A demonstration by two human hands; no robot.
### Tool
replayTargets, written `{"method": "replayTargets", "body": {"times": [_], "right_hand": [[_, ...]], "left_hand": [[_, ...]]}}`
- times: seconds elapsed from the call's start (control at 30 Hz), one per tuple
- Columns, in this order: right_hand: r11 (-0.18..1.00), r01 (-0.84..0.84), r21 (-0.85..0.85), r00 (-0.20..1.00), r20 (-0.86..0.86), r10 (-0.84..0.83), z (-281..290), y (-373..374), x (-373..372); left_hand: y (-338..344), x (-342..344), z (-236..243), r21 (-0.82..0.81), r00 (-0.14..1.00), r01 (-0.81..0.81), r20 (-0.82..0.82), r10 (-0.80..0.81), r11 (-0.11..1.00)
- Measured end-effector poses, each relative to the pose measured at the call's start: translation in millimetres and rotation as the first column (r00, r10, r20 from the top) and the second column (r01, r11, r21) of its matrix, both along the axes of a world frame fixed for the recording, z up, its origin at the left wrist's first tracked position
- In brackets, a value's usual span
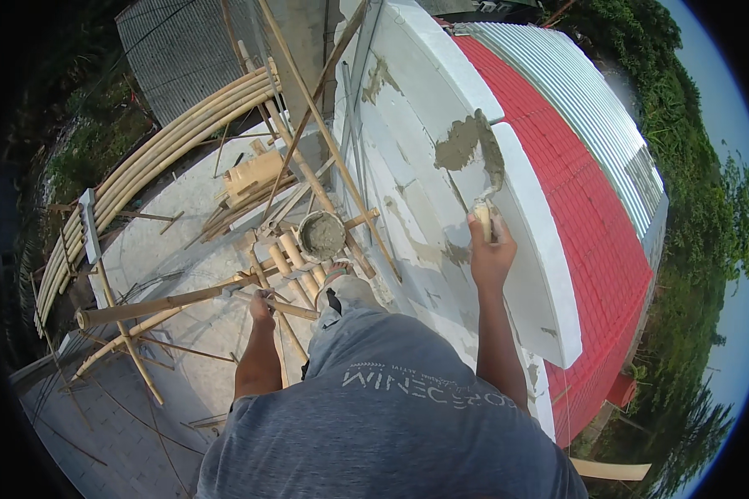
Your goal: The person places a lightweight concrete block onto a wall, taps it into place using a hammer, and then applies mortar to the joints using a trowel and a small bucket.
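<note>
My right hand (493, 254) is closed round the pale handle of a trowel (491, 158). Its blade, coated in grey mortar, lies against the upper part of a light block wall (424, 208). Beside the blade a wet mortar patch (456, 148) is spread on the wall. Lower left, my left hand (262, 305) grips a bamboo pole (295, 310) of the scaffold; part of its fingers is hidden. A bucket (302, 235) of grey mortar stands near my foot, between both hands.
Bamboo scaffold poles (158, 309) cross at the left, one with its cut end toward me. Several long curved bamboo rails (166, 133) run behind them. A slanting pole (333, 141) rises beside the wall. Far below is a concrete floor (141, 241). Red roofing (574, 200) lies beyond the wall.
</note>
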State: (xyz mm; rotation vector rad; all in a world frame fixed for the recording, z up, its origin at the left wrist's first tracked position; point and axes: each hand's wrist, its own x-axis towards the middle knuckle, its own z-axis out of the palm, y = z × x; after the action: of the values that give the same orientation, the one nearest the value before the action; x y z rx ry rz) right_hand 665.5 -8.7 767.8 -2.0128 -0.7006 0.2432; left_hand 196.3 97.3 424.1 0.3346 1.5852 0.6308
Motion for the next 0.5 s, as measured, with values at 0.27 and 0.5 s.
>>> {"method": "replayTargets", "body": {"times": [0.27,0.5], "right_hand": [[0.944,-0.034,-0.329,0.994,0.09,0.067,-48.1,3.4,10.5],[0.998,0.039,-0.052,0.996,0.081,-0.035,-15.5,-8.8,-4.8]], "left_hand": [[19.2,13.5,19.4,0.038,0.996,0.085,-0.044,-0.084,0.996],[18.7,4.8,11.4,-0.075,1.0,0.018,0.008,-0.017,0.997]]}}
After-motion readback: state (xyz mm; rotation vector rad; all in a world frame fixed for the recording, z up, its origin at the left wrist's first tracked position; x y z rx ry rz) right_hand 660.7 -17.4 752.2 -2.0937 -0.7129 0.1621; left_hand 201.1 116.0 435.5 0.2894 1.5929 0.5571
